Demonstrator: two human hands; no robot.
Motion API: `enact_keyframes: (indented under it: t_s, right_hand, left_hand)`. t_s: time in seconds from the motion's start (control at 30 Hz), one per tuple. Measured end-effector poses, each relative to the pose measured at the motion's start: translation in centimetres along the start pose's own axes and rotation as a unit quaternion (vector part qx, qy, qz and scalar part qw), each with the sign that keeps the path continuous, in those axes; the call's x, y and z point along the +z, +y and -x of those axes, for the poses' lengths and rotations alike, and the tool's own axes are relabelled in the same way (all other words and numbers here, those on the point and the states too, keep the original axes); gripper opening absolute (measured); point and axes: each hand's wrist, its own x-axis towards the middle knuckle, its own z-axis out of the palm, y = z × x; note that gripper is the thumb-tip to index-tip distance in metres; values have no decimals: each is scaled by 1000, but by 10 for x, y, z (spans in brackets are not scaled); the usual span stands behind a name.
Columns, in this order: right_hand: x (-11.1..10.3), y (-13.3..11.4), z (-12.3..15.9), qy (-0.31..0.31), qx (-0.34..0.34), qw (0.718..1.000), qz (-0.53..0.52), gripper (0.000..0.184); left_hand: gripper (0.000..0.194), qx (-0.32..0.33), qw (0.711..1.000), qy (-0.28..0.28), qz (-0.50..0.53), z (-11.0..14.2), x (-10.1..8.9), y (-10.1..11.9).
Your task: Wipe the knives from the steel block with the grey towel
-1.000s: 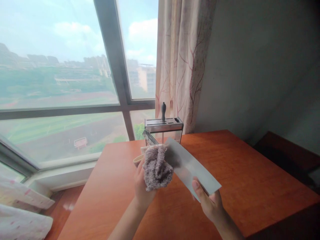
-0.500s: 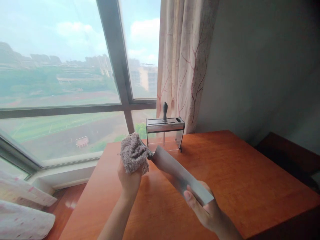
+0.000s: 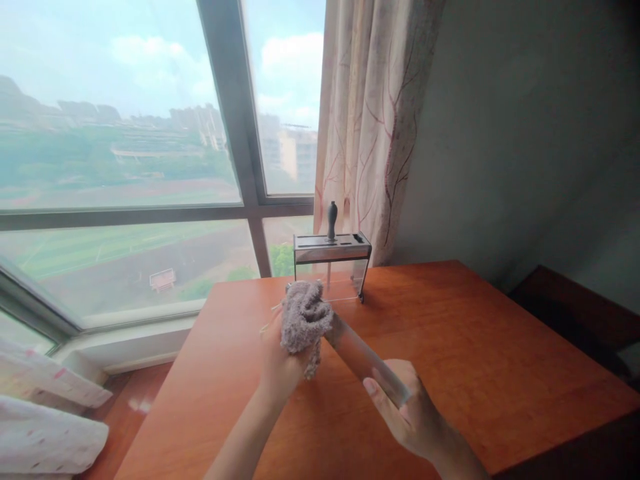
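My left hand is closed round a fuzzy grey cloth, which wraps the handle end of a broad cleaver blade. My right hand pinches the blade's far end, thumb on top. The blade is tilted nearly edge-on to me and slants down to the right above the orange wooden table. The cleaver's handle is hidden under the cloth.
A metal and clear knife rack with one dark-handled tool in it stands at the table's far edge, just beyond the cloth. Behind it are a large window and a patterned curtain. White fabric lies lower left.
My left hand with the cloth has slid right and back onto the blade's handle end. The blade has turned from flat-on toward edge-on. My right hand keeps its grip.
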Motion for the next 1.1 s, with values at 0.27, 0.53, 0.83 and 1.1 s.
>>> enact_keyframes:
  t_s: [0.27, 0.53, 0.83, 1.1]
  right_hand:
    - [5, 2, -2, -80, -65, 990, 98, 20]
    - [6, 2, 0, -5, -46, 998, 41, 26]
    - [7, 4, 6, 61, 137, 986, -76, 33]
    - [12, 7, 4, 48, 48, 998, -19, 30]
  left_hand:
    - [47, -343, 889, 76, 292, -2, -6, 1]
    - [41, -185, 972, 47, 140, -1, -7, -3]
    - [30, 117, 960, -137, -216, -11, -19, -10]
    - [28, -123, 989, -34, 75, -8, -10, 5]
